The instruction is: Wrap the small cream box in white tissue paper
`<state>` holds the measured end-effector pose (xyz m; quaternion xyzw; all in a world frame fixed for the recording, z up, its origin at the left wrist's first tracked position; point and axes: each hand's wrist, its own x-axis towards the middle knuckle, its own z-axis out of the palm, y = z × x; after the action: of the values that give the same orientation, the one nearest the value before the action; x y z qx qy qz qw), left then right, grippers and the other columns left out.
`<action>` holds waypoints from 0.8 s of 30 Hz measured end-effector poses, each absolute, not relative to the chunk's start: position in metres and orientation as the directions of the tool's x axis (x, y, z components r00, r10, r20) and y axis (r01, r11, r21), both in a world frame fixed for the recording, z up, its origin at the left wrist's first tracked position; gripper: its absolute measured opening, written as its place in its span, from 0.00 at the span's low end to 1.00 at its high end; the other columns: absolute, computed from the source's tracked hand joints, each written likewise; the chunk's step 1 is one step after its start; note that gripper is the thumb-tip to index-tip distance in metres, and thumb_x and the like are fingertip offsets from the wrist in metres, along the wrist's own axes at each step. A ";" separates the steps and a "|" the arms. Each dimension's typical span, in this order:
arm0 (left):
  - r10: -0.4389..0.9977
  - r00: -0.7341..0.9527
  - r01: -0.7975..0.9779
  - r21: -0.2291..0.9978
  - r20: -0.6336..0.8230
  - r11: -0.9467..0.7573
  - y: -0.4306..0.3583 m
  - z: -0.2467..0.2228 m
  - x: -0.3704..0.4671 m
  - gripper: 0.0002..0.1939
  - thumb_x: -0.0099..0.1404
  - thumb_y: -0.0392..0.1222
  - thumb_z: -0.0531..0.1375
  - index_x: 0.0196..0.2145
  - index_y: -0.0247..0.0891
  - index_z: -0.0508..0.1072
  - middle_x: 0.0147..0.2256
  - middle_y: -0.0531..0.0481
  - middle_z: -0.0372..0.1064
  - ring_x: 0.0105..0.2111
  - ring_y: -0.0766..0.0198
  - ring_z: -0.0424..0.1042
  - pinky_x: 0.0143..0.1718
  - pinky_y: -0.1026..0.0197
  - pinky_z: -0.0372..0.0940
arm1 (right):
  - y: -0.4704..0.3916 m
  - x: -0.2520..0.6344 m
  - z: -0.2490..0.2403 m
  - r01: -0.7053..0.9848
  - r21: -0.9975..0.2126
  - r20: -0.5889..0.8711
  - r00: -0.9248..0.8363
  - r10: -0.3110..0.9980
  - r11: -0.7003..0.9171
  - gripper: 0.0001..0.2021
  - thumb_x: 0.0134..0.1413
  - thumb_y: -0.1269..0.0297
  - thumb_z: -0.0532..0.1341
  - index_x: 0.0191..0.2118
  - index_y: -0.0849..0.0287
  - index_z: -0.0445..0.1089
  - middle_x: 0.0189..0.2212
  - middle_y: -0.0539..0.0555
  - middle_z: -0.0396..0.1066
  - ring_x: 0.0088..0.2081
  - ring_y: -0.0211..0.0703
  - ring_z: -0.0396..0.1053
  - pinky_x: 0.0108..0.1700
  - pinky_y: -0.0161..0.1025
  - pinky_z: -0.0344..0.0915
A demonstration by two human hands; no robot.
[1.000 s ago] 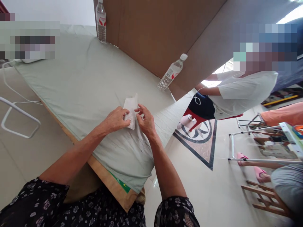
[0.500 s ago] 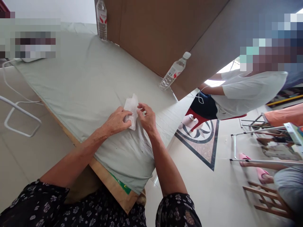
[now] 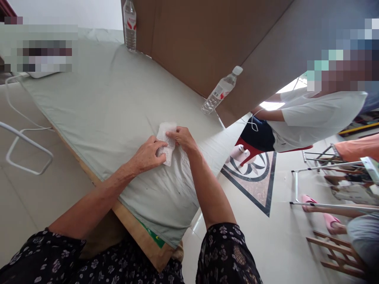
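A small white, crinkled sheet (image 3: 169,151) lies on the pale green cloth (image 3: 97,90) that covers the table. Whether it is tissue or thin bubble wrap I cannot tell. My left hand (image 3: 145,154) grips its left side between thumb and fingers. On the upper right edge, my right hand (image 3: 185,139) pinches the same sheet, thumb on top and fingers partly hidden behind. The sheet looks roughly flat, with its lower end pointing toward me.
Two clear water bottles (image 3: 219,92) (image 3: 130,27) stand against a large brown cardboard panel (image 3: 189,43) at the back. A person in a white shirt (image 3: 319,118) sits beyond the panel to the right. A white cable (image 3: 17,106) hangs off the table's left side.
My right hand has closed on the sheet's upper right edge, where its fingers were looser before. The sheet's raised top corner now lies flatter and wider. My left hand keeps its grip.
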<state>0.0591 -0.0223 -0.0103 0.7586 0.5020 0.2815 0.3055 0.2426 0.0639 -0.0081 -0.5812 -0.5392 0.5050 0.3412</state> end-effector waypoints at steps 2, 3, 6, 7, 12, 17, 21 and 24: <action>0.939 0.323 0.593 0.747 0.121 -0.301 -0.023 -0.010 0.059 0.25 0.60 0.42 0.60 0.54 0.39 0.78 0.43 0.45 0.69 0.38 0.57 0.71 0.50 0.50 0.72 | 0.066 0.241 -0.012 0.275 -0.948 -0.194 -0.104 0.975 -0.160 0.10 0.42 0.63 0.69 0.23 0.58 0.67 0.18 0.42 0.59 0.20 0.31 0.54 0.22 0.33 0.51; 0.941 0.318 0.596 0.747 0.119 -0.295 -0.023 -0.010 0.059 0.24 0.60 0.43 0.60 0.54 0.39 0.78 0.42 0.45 0.69 0.38 0.57 0.71 0.50 0.50 0.71 | 0.066 0.240 -0.014 0.262 -0.955 -0.174 -0.106 0.979 -0.141 0.09 0.41 0.63 0.68 0.23 0.58 0.67 0.18 0.43 0.60 0.22 0.32 0.55 0.23 0.33 0.52; 0.943 0.320 0.602 0.747 0.097 -0.281 -0.023 -0.009 0.059 0.23 0.60 0.44 0.60 0.52 0.37 0.78 0.42 0.45 0.69 0.39 0.56 0.72 0.51 0.50 0.71 | 0.062 0.236 -0.018 0.177 -0.983 -0.066 -0.116 0.991 -0.044 0.10 0.41 0.59 0.69 0.27 0.57 0.69 0.23 0.45 0.66 0.27 0.35 0.61 0.29 0.34 0.59; 0.943 0.321 0.603 0.747 0.092 -0.278 -0.023 -0.009 0.058 0.22 0.60 0.44 0.59 0.51 0.37 0.78 0.42 0.45 0.69 0.39 0.56 0.72 0.51 0.50 0.71 | 0.058 0.236 -0.018 0.143 -0.990 -0.024 -0.118 0.993 -0.007 0.12 0.42 0.57 0.69 0.29 0.57 0.70 0.25 0.46 0.68 0.29 0.36 0.63 0.31 0.34 0.62; 0.960 0.269 0.620 0.748 0.081 -0.237 -0.025 -0.007 0.060 0.22 0.60 0.44 0.61 0.51 0.38 0.76 0.43 0.46 0.69 0.39 0.57 0.71 0.50 0.51 0.70 | 0.030 0.238 -0.006 0.102 -0.986 0.109 -0.180 0.978 0.129 0.18 0.48 0.46 0.69 0.35 0.55 0.71 0.32 0.49 0.71 0.37 0.41 0.68 0.41 0.39 0.68; 0.995 0.041 0.671 0.736 0.090 -0.094 -0.027 -0.009 0.059 0.32 0.55 0.49 0.67 0.55 0.36 0.68 0.49 0.42 0.68 0.46 0.52 0.71 0.52 0.47 0.70 | -0.004 0.242 0.005 0.234 -0.931 0.222 -0.252 0.942 0.282 0.12 0.57 0.51 0.66 0.34 0.55 0.72 0.32 0.49 0.72 0.37 0.42 0.70 0.45 0.41 0.68; 0.968 0.169 0.552 0.796 0.184 -0.247 -0.024 -0.012 0.053 0.37 0.55 0.46 0.68 0.60 0.40 0.65 0.56 0.40 0.64 0.54 0.50 0.68 0.54 0.49 0.69 | -0.026 0.242 -0.003 0.378 -0.826 0.319 -0.299 0.899 0.418 0.05 0.62 0.61 0.63 0.36 0.54 0.74 0.43 0.53 0.79 0.50 0.46 0.75 0.57 0.46 0.68; 0.942 0.277 0.460 0.835 0.188 -0.302 -0.021 -0.016 0.049 0.28 0.55 0.44 0.65 0.54 0.40 0.70 0.55 0.41 0.66 0.51 0.52 0.69 0.47 0.53 0.70 | -0.040 0.245 -0.012 0.475 -0.708 0.400 -0.342 0.850 0.523 0.05 0.63 0.66 0.62 0.41 0.52 0.76 0.49 0.56 0.79 0.55 0.48 0.75 0.62 0.49 0.66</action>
<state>0.0495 -0.0212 -0.0160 0.7239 0.4844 0.3561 0.3383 0.2452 -0.0404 -0.0122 -0.4235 -0.7824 0.2429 0.3868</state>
